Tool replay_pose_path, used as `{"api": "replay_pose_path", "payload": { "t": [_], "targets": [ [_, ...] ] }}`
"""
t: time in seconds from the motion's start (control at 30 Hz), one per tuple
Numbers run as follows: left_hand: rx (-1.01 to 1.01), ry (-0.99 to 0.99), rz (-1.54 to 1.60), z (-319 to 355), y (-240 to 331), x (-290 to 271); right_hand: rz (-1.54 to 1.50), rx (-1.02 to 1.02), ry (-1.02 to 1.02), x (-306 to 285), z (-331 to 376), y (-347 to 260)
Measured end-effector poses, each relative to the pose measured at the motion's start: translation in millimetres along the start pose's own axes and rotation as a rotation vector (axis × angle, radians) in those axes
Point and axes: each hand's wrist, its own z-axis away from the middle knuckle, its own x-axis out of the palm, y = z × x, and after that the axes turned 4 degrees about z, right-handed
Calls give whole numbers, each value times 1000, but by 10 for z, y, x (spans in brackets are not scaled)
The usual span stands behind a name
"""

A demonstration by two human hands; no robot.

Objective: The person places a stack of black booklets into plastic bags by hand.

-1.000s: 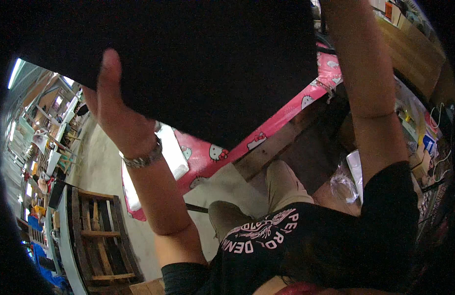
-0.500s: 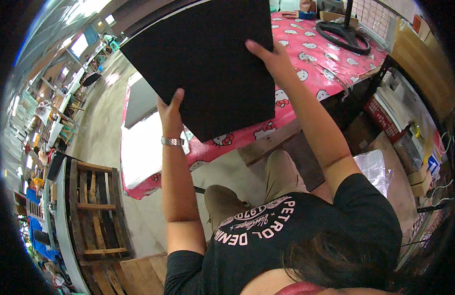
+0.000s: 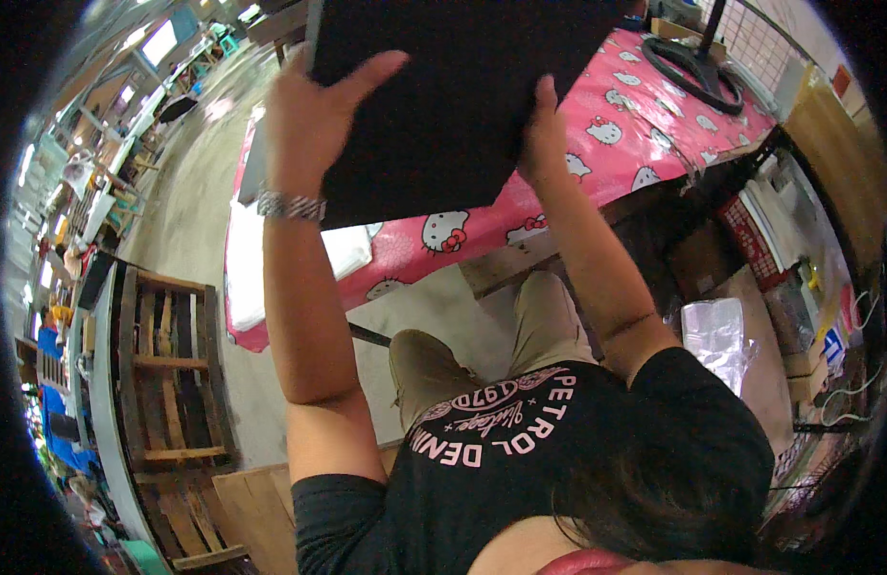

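A large flat black panel (image 3: 443, 115) is held up over the table, tilted, with its top running out of the picture. It shows no marks, and I cannot tell whether it is a board or a box. My left hand (image 3: 314, 120), a metal watch on its wrist, grips the panel's left edge with the thumb across the near face. At the right edge my right hand (image 3: 544, 139) holds on, thumb pointing up along the face. The fingers of both hands are mostly hidden behind the panel. Below it, white sheets (image 3: 343, 257) lie on the table's pink patterned cover (image 3: 597, 168).
A black round stand base (image 3: 697, 81) with a pole stands at the table's far right. Beneath that side are a red crate (image 3: 755, 240) and a clear plastic packet (image 3: 714, 335). A wooden pallet (image 3: 180, 364) lies at left, beside a long concrete aisle (image 3: 180, 192).
The panel has turned and tilted between my hands. My left hand has moved up and left along its edge; my right hand has dropped slightly lower on the right side.
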Motion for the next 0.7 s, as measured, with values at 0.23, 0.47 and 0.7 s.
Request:
{"api": "replay_pose_path", "payload": {
  "t": [0.23,0.47,0.7],
  "targets": [
    [75,-21,-145,-204,-51,-14,-136,4,-42,118,70,190],
    [-27,36,18,-3,-318,143,149,-181,40,-72,36,89],
    [-232,259,856,594,-704,428,1108,-502,-171,473,-67,-1175]
  ]
}}
